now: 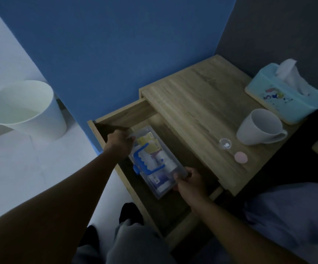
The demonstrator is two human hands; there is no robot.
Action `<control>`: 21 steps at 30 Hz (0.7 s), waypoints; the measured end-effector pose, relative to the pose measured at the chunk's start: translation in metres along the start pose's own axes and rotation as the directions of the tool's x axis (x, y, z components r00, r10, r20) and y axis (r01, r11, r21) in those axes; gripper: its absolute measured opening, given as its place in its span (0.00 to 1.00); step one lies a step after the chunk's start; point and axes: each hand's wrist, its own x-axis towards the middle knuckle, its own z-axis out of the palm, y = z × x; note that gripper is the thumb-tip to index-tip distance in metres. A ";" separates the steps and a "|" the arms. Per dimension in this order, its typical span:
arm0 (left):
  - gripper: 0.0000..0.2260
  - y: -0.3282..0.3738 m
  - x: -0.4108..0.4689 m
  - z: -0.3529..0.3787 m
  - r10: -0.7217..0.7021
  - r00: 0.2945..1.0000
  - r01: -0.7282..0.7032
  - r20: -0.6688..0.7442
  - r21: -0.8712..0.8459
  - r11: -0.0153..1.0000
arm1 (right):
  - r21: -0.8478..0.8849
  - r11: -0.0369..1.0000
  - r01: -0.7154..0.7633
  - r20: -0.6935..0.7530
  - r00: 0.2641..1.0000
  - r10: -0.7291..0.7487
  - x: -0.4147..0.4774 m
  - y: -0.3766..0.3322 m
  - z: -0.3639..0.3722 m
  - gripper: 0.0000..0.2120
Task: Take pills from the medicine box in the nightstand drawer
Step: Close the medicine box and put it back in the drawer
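- The wooden nightstand (198, 103) stands against a blue wall, its drawer (123, 115) pulled open.
- On its top, at the far right, sits a light blue tissue box (285, 98).
- Just in front of that stands a white mug (261, 126).
- Near the mug lie a small clear round container (225, 143) and a pink round lid (241, 157).
- The clear medicine box (152, 161) lies in the drawer.
- A white bin (24, 107) stands on the pale floor (30, 168).

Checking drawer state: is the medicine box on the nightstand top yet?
No, the medicine box sits in the open drawer, both hands gripping its ends.
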 end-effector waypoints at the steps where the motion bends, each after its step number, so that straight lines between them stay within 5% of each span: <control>1: 0.05 -0.001 0.003 0.003 -0.005 1.000 0.005 -0.010 -0.002 1.000 | 0.001 1.000 0.002 -0.001 1.000 -0.002 0.004 0.003 0.002 0.19; 6: 0.05 -0.003 0.012 0.005 -0.039 0.999 0.039 0.015 0.001 0.999 | -0.056 0.997 0.049 -0.012 0.999 -0.049 0.017 0.000 0.003 0.20; 12: 0.10 0.004 -0.010 -0.001 -0.014 0.999 0.013 0.050 0.004 1.000 | -0.406 0.873 0.270 0.040 0.960 -0.278 -0.001 -0.017 -0.023 0.28; 16: 0.16 0.001 -0.040 -0.006 0.170 0.982 -0.167 -0.077 0.046 0.985 | -0.465 0.682 0.564 0.132 0.806 -0.577 -0.018 -0.020 -0.045 0.18; 21: 0.43 -0.023 -0.077 -0.006 0.315 0.940 -0.293 -0.133 0.163 0.942 | -0.646 0.279 0.711 0.256 0.545 -0.798 -0.007 -0.015 -0.082 0.20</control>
